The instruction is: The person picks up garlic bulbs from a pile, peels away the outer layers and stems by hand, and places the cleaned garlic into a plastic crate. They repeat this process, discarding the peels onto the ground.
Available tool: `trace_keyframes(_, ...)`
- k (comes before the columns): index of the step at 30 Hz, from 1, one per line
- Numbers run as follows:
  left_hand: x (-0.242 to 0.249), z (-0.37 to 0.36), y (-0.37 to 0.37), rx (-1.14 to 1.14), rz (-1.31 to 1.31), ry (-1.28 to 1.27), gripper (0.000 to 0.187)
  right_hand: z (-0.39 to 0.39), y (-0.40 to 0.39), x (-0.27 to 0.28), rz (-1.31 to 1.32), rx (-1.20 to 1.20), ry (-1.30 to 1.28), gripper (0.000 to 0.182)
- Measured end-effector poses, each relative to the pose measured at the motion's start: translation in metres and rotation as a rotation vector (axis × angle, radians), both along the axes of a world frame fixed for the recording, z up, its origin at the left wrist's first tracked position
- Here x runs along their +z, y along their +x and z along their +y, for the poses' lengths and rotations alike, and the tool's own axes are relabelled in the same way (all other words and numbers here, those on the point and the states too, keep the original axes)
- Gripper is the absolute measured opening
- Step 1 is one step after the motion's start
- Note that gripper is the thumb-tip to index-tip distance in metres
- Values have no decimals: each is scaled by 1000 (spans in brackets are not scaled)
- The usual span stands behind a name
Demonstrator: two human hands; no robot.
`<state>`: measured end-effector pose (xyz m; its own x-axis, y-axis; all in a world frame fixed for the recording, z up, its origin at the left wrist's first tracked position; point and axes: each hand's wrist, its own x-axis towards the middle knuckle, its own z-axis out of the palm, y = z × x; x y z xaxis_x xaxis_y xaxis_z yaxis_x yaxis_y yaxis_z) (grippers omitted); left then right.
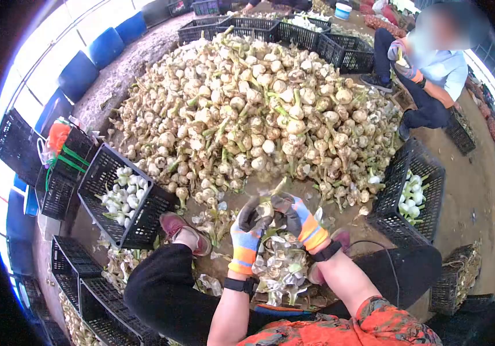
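Observation:
Both hands wear gloves with dark palms and orange-and-blue cuffs. My left hand (252, 218) is closed around a garlic bulb (265, 207), whose stem points up and away. Against the other side of the same bulb, my right hand (289, 214) has its fingers curled and pressed in; they partly hide it. Below the hands lies a heap of peeled garlic skins (282, 268) between my legs. Just beyond them rises a large pile of unpeeled garlic (253, 109) with stems attached.
Black crates holding cleaned white garlic stand at left (125, 230) and right (374, 214). More black crates (247, 29) line the far side of the pile. A co-worker (440, 72) sits at upper right, holding garlic in gloved hands. Stacked crates (80, 256) stand at lower left.

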<state>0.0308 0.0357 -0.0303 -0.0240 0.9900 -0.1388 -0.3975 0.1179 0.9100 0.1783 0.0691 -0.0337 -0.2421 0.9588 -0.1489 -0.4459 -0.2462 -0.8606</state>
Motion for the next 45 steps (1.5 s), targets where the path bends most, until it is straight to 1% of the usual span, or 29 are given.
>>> trace_keyframes(1,7,-1,-1,45,-187,-16,55,-2,-5,9,-43,27,34,28)
trace_keyframes(2,13,-3,-1,87,-376,-35,56,-7,-15,22,-69,-62,186,31)
trace_keyframes(3,17,-6,0,81,-382,-23,56,-10,-16,23,-74,-66,199,31)
trace_keyframes(5,26,-12,1,115,-144,163,58,-13,-18,34,-137,-38,110,31)
trace_keyframes(7,34,-17,-2,119,-178,182,59,-23,-22,51,-149,-88,195,30)
trace_keyframes(9,40,-21,-5,121,-94,222,57,-30,-22,68,-156,-56,90,27)
trace_keyframes(10,36,-21,-5,126,9,253,55,-34,-24,75,-76,-67,73,25)
trace_keyframes(13,49,-26,-4,129,51,298,54,-41,-19,99,-142,-22,86,24)
trace_keyframes(14,51,-28,-5,130,47,302,54,-37,-22,94,-79,-27,92,26)
trace_keyframes(16,54,-30,-5,101,-46,283,54,-41,-12,89,-106,23,101,29)
trace_keyframes(18,58,-30,-5,88,-79,311,53,-45,-7,98,-127,119,107,38)
trace_keyframes(19,59,-31,-5,72,-105,332,52,-47,-5,101,-129,119,109,38)
trace_keyframes(21,55,-30,-5,90,-92,340,51,-53,-6,121,-171,168,227,42)
trace_keyframes(22,53,-29,-5,108,-76,346,50,-50,-4,109,-55,207,196,49)
trace_keyframes(25,52,-24,-12,135,-202,228,50,-49,5,89,-11,246,254,55)
trace_keyframes(27,52,-23,-11,143,-199,229,50,-50,2,88,-24,239,292,56)
trace_keyframes(29,51,-23,-7,233,87,460,46,-46,-6,82,181,60,56,51)
trace_keyframes(30,49,-21,-9,246,290,554,47,-48,-10,94,153,53,69,37)
trace_keyframes(31,47,-22,-8,243,289,553,47,-48,-10,92,153,50,68,37)
trace_keyframes(33,53,-24,-8,261,546,641,47,-42,-9,82,-457,0,416,26)
trace_keyframes(34,55,-25,-6,248,437,614,47,-34,-15,72,-186,-21,73,20)
trace_keyframes(35,53,-24,-5,247,437,614,47,-31,-12,60,-186,-22,72,20)
trace_keyframes(37,47,-23,-5,259,215,560,44,-29,-7,45,-478,52,524,23)
trace_keyframes(38,46,-24,-6,262,216,557,44,-31,-8,53,-478,55,523,23)
trace_keyframes(40,45,-26,-7,201,62,417,39,-38,-11,78,-292,55,216,22)
trace_keyframes(41,51,-29,-7,202,62,415,39,-36,-13,73,-292,56,215,22)
trace_keyframes(43,70,-35,-6,108,-289,240,35,-29,-16,60,-308,-163,307,20)
trace_keyframes(44,70,-36,-6,100,-205,233,34,-29,-12,62,-416,-175,350,22)
trace_keyframes(45,66,-36,-8,101,-204,233,34,-26,-8,65,-415,-174,350,22)
